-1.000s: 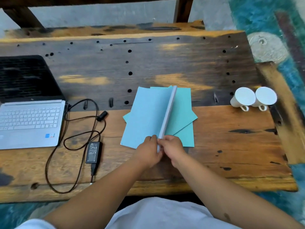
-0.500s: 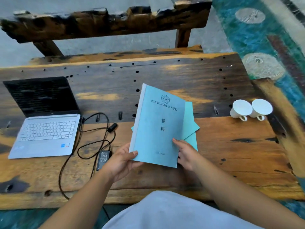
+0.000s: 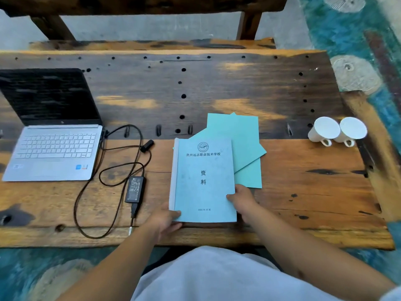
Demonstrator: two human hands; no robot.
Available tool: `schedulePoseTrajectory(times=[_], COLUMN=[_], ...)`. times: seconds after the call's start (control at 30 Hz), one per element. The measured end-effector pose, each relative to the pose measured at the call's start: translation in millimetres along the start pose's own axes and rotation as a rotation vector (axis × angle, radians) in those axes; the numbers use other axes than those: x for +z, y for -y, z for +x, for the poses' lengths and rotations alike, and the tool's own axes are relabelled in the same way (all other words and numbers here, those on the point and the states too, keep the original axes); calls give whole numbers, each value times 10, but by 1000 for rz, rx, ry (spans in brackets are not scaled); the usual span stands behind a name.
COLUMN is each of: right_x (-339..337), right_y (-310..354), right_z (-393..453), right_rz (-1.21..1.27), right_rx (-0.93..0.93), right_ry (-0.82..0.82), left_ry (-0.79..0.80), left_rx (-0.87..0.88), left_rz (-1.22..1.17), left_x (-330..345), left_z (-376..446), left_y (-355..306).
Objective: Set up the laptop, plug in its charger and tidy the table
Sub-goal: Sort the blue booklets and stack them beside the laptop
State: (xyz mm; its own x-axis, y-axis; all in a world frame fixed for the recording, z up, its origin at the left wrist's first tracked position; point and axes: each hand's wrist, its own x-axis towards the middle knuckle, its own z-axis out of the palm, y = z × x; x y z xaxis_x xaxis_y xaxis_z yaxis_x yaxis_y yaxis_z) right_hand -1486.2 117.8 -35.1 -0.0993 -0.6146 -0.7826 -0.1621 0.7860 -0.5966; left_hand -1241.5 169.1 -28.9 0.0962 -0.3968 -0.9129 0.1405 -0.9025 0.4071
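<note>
1. Plainly, both hands are clamped on the blue booklet: the left hand pinches its near-left corner by the spine, and the right hand grips its right edge low down. The booklet lies flat or nearly flat at the near middle of the tabletop, over the left part of the loose green sheets.
2. Risk: the green sheets are fanned out crookedly beneath and to the right of it. If the booklet is slid rather than lifted, it could drag them further askew or crease a corner.
3. Risk: the charger brick and its looped cable lie just left of the booklet. A leftward sweep could catch the loop and tug the lead where it meets the laptop, which stands open at the left. I cannot tell whether the far plug end is connected to any socket.
4. Risk: two white cups lie on their sides at the far right, touching each other and close to the edge; a jolt to the tabletop might roll them.
5. Surface: rough, worn planks with dark stains, drilled holes and slots, uneven enough to snag paper edges.
6. Room: a heavy dark timber bench stands beyond, before a pale wall; the floor is painted teal with pale round patches.
</note>
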Motion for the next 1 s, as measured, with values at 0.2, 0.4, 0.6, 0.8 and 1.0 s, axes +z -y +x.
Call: schedulePoseTrajectory(times=[0.2,0.4,0.6,0.8,1.0], right_x=[10,18,102,-75,-8], right_y=[-49,-6,121,328,599], right_z=[59,68,134,395,622], right_rz=[-187,-280,-26,126,550], right_rx=[7,-18,104,162,324], right_ry=[-24,-128,-54,-254,-335], left_ry=[0,11,-50,-72,-82], left_rx=[5,76,138,128,90], left_rz=[62,19,86,142,227], left_x=[-70,-65,-293,-527,-516], left_z=[55,176,310,471,602], left_y=[-116,-164,-72,-179,-276])
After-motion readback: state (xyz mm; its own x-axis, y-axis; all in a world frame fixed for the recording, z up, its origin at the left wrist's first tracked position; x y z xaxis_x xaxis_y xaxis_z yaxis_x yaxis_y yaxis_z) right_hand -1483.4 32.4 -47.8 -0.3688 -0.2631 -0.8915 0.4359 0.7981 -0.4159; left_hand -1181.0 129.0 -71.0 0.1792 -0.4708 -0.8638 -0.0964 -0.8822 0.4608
